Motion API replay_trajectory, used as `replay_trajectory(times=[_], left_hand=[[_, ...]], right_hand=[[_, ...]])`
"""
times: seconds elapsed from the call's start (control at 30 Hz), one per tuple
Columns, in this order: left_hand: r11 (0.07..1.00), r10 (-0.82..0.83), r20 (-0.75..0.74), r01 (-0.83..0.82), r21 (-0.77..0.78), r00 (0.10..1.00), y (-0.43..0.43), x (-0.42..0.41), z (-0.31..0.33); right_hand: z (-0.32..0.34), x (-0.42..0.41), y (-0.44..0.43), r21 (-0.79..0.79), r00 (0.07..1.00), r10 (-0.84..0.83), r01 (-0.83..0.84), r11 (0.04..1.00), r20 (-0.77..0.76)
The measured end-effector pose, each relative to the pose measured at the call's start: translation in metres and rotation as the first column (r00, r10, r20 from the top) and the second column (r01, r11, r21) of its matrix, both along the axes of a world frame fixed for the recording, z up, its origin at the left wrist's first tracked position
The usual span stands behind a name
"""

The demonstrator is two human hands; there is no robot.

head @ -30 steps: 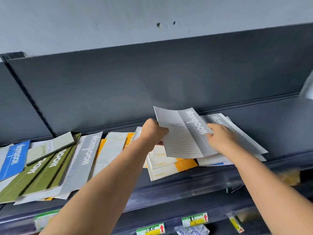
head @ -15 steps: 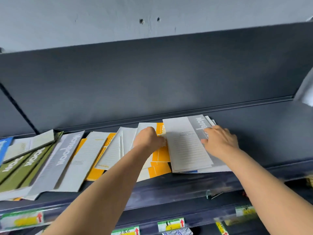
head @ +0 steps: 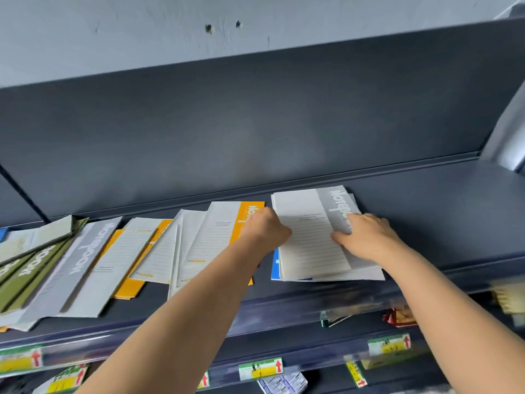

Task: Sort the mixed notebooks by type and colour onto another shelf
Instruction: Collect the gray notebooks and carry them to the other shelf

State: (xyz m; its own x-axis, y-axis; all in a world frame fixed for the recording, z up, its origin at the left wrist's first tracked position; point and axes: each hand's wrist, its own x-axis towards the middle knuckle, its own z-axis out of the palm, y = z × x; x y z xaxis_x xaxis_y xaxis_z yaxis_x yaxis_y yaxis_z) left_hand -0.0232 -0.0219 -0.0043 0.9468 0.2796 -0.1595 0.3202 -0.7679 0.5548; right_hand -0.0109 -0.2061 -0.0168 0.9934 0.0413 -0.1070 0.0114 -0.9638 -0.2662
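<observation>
Several glossy price labels lining shelf lip nearest. Left hand curling against left edge of grey notebook stack, fingertips hidden, grip impossible to tell. Right hand lying flat, fingers spread, pressing stack's matte ruled cover. Orange notebooks fanning leftward, thin olive notebooks overlapping farther left, all lying on dark metal shelf.

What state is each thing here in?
grey notebook: closed, flat atop right stack
right hand: flat, pressing grey notebook
left hand: curled at stack's edge, grip hidden
orange notebooks: closed, fanned, overlapping
green notebooks: closed, overlapping, far left
blue notebook: under stack, edge showing
</observation>
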Motion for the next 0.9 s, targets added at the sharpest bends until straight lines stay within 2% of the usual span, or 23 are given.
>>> replay_trajectory(times=[0.07,0.17,0.27,0.37,0.43,0.5,0.53,0.67,0.7,0.77,0.9], left_hand=[[1.0,-0.009,-0.025,0.009,-0.014,1.0,-0.004,0.001,0.002],[0.979,0.036,-0.067,-0.048,-0.197,0.997,-0.009,0.005,0.002],[0.875,0.114,-0.096,-0.146,-0.462,0.989,-0.01,0.003,-0.001],[0.786,0.092,-0.1,-0.134,-0.604,0.991,-0.017,0.0,0.006],[0.721,0.072,-0.023,-0.068,-0.69,0.997,-0.018,-0.003,0.019],[0.669,0.057,0.064,0.009,-0.743,0.996,-0.013,-0.005,0.036],[0.651,0.046,0.105,0.05,-0.758,0.993,-0.01,-0.006,0.044],[0.585,-0.025,0.214,0.188,-0.789,0.977,-0.003,-0.018,0.064],[0.578,-0.058,0.222,0.214,-0.787,0.973,-0.004,-0.022,0.065],[0.572,-0.158,0.218,0.27,-0.775,0.963,-0.006,-0.033,0.062],[0.532,-0.394,0.146,0.355,-0.769,0.907,-0.026,-0.055,0.039]], right_hand=[[-0.001,-0.002,-0.003,0.034,0.999,0.037,-0.037,0.999,-0.002],[0.0,-0.006,-0.004,0.06,0.999,0.047,-0.048,0.997,0.02],[0.001,-0.008,-0.006,0.14,0.999,0.012,-0.019,0.99,0.05],[-0.002,-0.006,-0.01,0.343,0.998,-0.047,0.032,0.939,0.037],[-0.002,-0.006,-0.016,0.57,0.995,-0.1,0.073,0.819,0.017],[0.002,-0.009,-0.02,0.781,0.984,-0.167,0.157,0.604,-0.069],[0.004,-0.013,-0.022,0.835,0.976,-0.192,0.19,0.517,-0.102],[0.009,-0.038,-0.026,0.909,0.959,-0.228,0.243,0.339,-0.171],[0.012,-0.049,-0.026,0.917,0.957,-0.238,0.236,0.321,-0.164],[0.015,-0.077,-0.028,0.905,0.945,-0.299,0.238,0.352,-0.132],[0.011,-0.151,-0.04,0.865,0.866,-0.489,0.323,0.385,-0.106]])
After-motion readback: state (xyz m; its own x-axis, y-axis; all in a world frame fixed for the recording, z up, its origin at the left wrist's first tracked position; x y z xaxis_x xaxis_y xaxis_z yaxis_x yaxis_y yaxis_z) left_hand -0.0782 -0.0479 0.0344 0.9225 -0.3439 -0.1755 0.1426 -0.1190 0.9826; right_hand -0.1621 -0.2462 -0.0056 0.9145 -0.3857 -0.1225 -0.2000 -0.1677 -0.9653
